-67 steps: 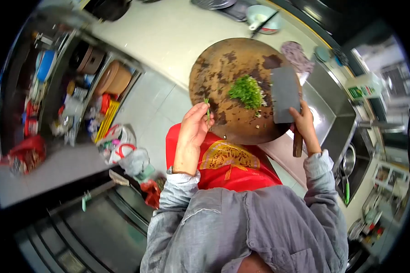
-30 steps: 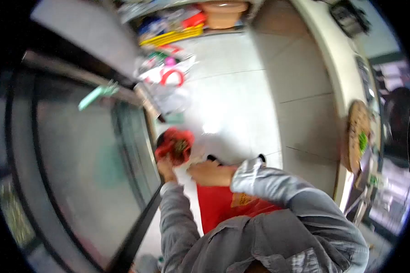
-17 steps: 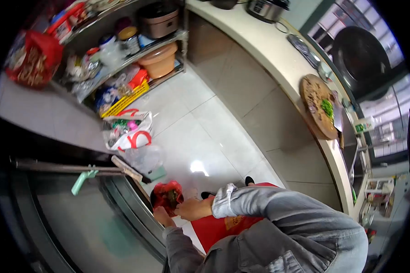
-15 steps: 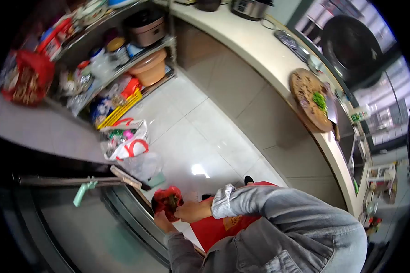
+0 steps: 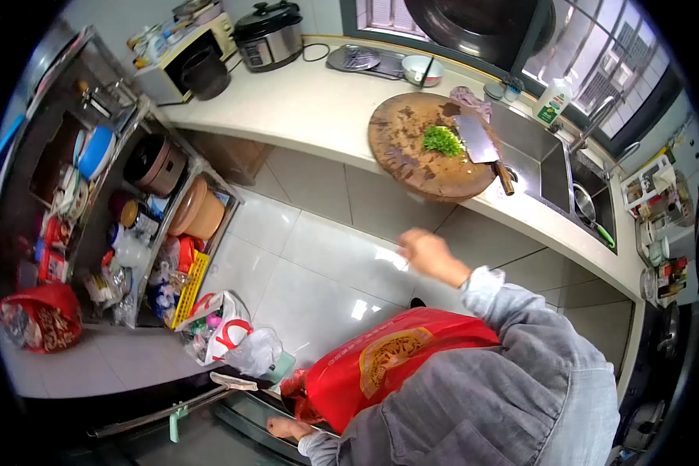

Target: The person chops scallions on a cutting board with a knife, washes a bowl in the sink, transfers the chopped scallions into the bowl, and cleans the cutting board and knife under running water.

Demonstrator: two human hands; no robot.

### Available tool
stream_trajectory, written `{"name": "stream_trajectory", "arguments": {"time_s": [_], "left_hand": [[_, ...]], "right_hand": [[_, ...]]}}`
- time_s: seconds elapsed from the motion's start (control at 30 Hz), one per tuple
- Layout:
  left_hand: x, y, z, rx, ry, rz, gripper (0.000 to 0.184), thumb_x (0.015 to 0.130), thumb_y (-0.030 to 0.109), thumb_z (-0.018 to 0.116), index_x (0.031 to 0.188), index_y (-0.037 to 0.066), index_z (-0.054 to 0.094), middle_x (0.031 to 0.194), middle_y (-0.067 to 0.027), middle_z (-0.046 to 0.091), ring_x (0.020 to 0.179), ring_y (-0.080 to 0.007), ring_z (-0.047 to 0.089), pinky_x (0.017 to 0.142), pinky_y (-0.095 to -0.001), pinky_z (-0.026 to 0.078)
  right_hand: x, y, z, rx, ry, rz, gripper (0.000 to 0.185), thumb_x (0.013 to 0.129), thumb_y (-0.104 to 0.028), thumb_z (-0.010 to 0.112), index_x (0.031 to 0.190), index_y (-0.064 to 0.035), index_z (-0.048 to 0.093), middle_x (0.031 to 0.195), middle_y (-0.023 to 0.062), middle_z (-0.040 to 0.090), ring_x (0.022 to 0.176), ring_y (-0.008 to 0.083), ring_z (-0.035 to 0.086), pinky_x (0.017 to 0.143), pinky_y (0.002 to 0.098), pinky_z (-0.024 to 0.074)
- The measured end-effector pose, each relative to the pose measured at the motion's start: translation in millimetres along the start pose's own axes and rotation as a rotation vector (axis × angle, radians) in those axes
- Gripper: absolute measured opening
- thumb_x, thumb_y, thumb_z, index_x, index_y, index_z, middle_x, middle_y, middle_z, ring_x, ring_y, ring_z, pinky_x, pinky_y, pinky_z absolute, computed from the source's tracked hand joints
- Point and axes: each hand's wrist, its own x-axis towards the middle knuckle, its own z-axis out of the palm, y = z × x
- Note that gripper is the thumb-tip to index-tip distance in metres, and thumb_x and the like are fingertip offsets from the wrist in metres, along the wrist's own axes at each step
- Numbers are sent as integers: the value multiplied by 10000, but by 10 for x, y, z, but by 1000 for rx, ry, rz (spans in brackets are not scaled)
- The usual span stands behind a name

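Observation:
My right hand (image 5: pixel 433 256) is raised over the floor in front of the counter, below the chopping board. Motion smears its fingers, and I see nothing in it. Low down, my left hand (image 5: pixel 289 428) has its fingers curled in beside the dark cabinet edge; what they hold, if anything, is hidden. Just above it lies a red plastic bag (image 5: pixel 297 392), partly covered by my red apron (image 5: pixel 435 334). On the round wooden chopping board (image 5: pixel 404 159) sit chopped greens (image 5: pixel 442 140) and a cleaver (image 5: pixel 476 140), its handle over the board's edge.
A sink (image 5: pixel 547 159) is right of the board, with a white bottle (image 5: pixel 553 99) behind. Pressure cooker (image 5: pixel 268 39) and microwave (image 5: pixel 186 58) stand at the back left. A laden shelf rack (image 5: pixel 144 287) is at left. A white bag (image 5: pixel 219 326) rests on the floor.
My right hand has left the red bag and risen toward the counter. My left hand has moved off the bag, lower down. The view has swung toward the counter and chopping board.

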Motion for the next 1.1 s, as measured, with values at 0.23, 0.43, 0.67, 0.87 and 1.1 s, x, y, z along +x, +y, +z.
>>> {"name": "stream_trajectory", "arguments": {"time_s": [0.23, 0.43, 0.67, 0.87, 1.1], "left_hand": [[-1410, 847, 316, -511, -235, 312, 165, 794, 84, 568, 874, -48, 626, 834, -92, 641, 733, -181, 537, 689, -314, 452], [-2814, 1644, 782, -535, -726, 548, 117, 837, 102, 572, 906, 20, 619, 805, -4, 594, 685, -83, 494, 562, -228, 394], [-4636, 2205, 674, -526, -1081, 742, 116, 844, 114, 608, 939, 48, 623, 812, 12, 594, 690, -58, 513, 553, -198, 387], [-5327, 2363, 1071, -415, -1360, 899, 102, 838, 65, 616, 918, 9, 644, 839, -11, 594, 734, -82, 523, 672, -221, 436], [-5984, 2749, 1223, -419, -1577, 1167, 107, 835, 63, 628, 929, 14, 643, 843, 12, 599, 727, -58, 506, 679, -203, 424]], "right_hand": [[232, 1769, -1190, -463, 652, 298, 406, 716, -155, 675, 1082, -44, 537, 1198, 173, 490, 1072, 347, 493, 833, 410, 436], [515, 2588, -1426, 225, 277, 546, 564, 690, -168, 670, 1181, 9, 457, 1091, 234, 561, 974, 405, 552, 836, 416, 450], [401, 2783, -1646, 777, 266, 571, 501, 660, -137, 602, 1134, -11, 501, 813, 136, 593, 717, 210, 564, 666, 319, 451], [-93, 2506, -1452, 522, 450, 647, 545, 676, -135, 570, 1211, -85, 480, 745, 150, 584, 588, 255, 572, 588, 363, 466], [155, 1947, -1226, 542, 565, 712, 559, 702, -107, 544, 1253, -111, 453, 734, 154, 597, 521, 245, 578, 497, 359, 468]]}}
